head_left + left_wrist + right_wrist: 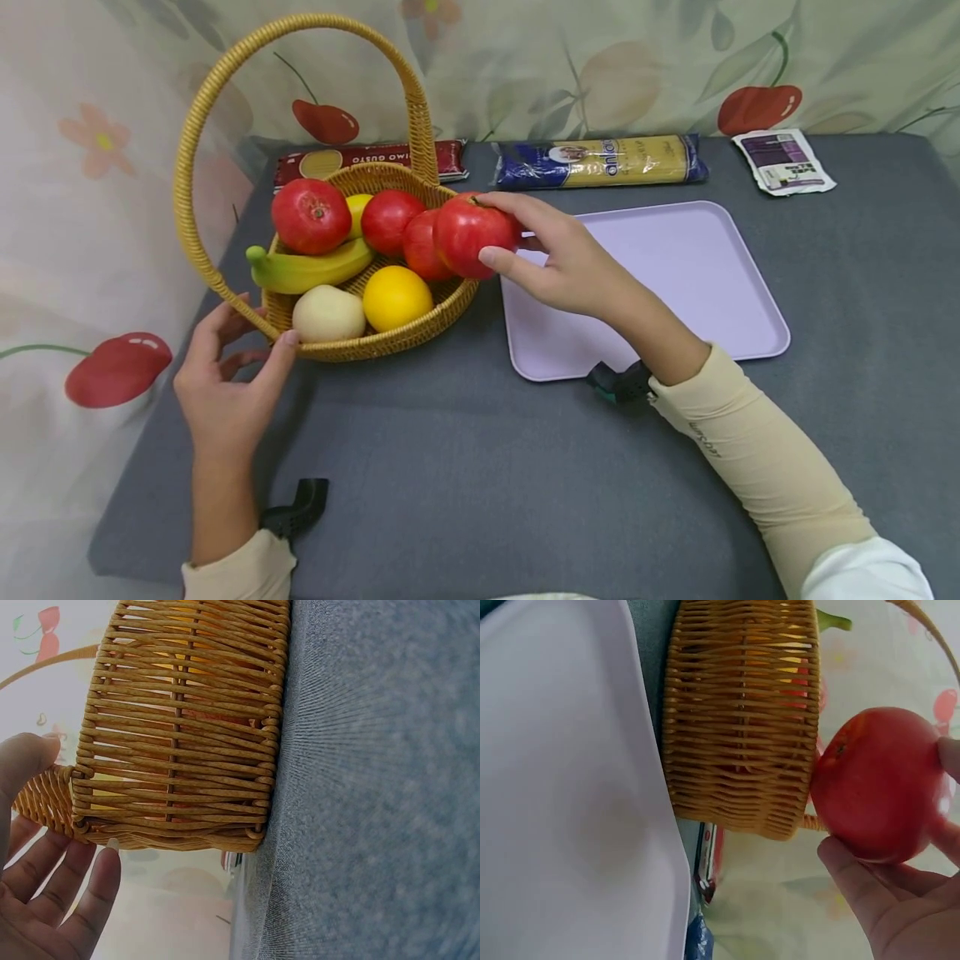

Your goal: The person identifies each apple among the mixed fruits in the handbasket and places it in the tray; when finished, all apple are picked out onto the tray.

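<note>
My right hand [564,260] holds a red tomato [472,237] between thumb and fingers, just over the right rim of the wicker basket [438,327]. In the right wrist view the tomato [881,787] is beside the basket's upper edge. My left hand [228,387] grips the basket's near-left rim by the foot of its tall handle [197,158], thumb on one side and fingers on the other. Inside lie a banana [315,267], an orange [397,298], a pale round fruit [328,314], several red fruits [311,217] and a partly hidden yellow one [357,213].
A lilac tray [675,267] lies right of the basket, partly under my right forearm. Along the back of the grey table [480,483] are a dark red packet [450,158], a blue-and-yellow pasta packet [600,162] and a small white-and-purple sachet [783,161]. A patterned curtain [510,67] hangs behind.
</note>
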Motion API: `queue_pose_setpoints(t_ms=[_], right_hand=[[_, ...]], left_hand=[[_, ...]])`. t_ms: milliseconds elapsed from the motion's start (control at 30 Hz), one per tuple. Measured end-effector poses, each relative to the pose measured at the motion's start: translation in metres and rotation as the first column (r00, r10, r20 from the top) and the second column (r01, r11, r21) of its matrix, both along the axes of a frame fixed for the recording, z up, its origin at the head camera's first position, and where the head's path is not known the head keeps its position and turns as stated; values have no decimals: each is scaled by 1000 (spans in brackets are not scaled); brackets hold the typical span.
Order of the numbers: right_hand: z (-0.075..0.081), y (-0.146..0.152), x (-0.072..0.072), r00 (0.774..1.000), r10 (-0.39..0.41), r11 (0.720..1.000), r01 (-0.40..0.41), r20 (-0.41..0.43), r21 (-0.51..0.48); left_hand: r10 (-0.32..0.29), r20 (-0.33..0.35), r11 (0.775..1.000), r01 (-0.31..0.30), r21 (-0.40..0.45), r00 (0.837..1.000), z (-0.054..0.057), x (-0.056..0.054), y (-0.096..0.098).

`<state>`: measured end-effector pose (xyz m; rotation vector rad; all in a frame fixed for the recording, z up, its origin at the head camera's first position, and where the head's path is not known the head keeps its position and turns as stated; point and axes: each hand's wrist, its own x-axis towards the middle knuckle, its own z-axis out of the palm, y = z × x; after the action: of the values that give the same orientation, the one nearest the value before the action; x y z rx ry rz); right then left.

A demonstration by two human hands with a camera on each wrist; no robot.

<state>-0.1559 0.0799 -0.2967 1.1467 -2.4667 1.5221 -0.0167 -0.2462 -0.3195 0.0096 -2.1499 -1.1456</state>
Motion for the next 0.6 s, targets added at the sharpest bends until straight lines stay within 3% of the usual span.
queue_pose_setpoints(t_ms=[233, 433, 600], right_hand=[[2, 9, -4, 993, -109, 993, 110, -35, 29], [-1, 14, -10, 955, -285, 948, 294, -84, 120], [-8, 15, -17, 939, -330, 915, 343, -97, 211]], left_hand=[[10, 18, 1000, -10, -7, 1000, 0, 0, 0], [3, 6, 1000, -3, -2, 1000, 0, -1, 0], [7, 10, 1000, -7, 0, 1000, 1, 0, 0]])
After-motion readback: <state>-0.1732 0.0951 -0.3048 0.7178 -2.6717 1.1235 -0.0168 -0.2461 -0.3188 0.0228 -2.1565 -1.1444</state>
